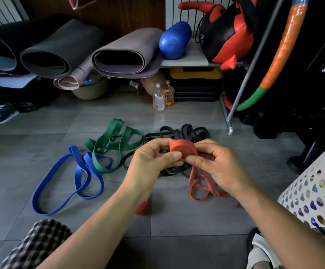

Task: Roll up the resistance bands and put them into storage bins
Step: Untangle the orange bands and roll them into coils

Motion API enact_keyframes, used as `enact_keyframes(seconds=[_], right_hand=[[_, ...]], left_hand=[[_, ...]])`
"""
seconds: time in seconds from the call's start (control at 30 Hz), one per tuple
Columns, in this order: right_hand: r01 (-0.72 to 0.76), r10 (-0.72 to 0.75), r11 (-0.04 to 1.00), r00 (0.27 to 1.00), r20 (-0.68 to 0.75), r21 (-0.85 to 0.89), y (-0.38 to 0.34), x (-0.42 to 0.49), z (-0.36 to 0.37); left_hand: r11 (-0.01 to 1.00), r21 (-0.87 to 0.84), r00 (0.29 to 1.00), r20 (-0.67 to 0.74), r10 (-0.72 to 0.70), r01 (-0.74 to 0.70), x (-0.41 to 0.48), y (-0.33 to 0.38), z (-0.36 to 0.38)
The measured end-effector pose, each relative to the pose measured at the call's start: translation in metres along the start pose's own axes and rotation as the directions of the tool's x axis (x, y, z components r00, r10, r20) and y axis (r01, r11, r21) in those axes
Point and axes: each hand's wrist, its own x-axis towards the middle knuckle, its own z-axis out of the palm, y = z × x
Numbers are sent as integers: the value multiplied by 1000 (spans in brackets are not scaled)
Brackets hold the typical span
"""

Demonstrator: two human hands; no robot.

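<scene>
Head view: left hand (152,162) and right hand (216,164), each grip pinched on the half-wound orange band coil (184,147), which is held above the floor (177,220) with its loose tail (198,191) trailing down. Good practice, as a judgement: keep thumb pressure on the coil's face, feed the tail flat and taut, and turn evenly so the layers stack without twisting. Unrolled nearby lie the blue band (47,183), green band (107,146) and black bands (186,133); the perforated bin (313,191) stands at right.
</scene>
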Motion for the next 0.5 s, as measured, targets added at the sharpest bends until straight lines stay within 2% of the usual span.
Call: enact_keyframes(seconds=[0.13,0.2,0.23,0.27,0.3,0.33,0.37,0.4,0.43,0.47,0.5], right_hand=[[8,-4,994,999,-38,112,2,-2,9],[17,-16,999,1000,-26,42,4,-1,9],[28,-28,998,1000,-8,-50,7,0,7],[41,-38,985,999,18,-166,9,1,5],[61,-49,956,998,49,-287,12,1,3],[96,-68,910,994,84,-404,16,1,1],[141,-95,855,989,117,-499,19,0,1],[181,-120,808,982,145,-560,20,0,1],[204,-138,786,978,156,-583,20,0,2],[203,-142,797,978,150,-568,19,0,4],[172,-127,846,984,123,-504,17,1,6]], left_hand=[[959,-267,995,40,-92,99,-4,-3,1],[945,-286,987,64,-146,158,-5,-3,-1],[963,-204,984,58,-167,176,-5,-2,-3],[988,-6,987,28,-157,157,-4,-2,-7],[950,299,996,-6,-93,91,-2,-3,-11],[800,600,1000,2,7,-6,-1,-4,-15],[630,770,994,66,88,-107,0,-5,-17],[524,832,982,135,129,-183,0,-5,-18],[494,840,974,175,145,-225,-1,-5,-17],[515,824,971,179,161,-237,-1,-4,-18],[593,778,977,136,166,-209,-1,-2,-18]])
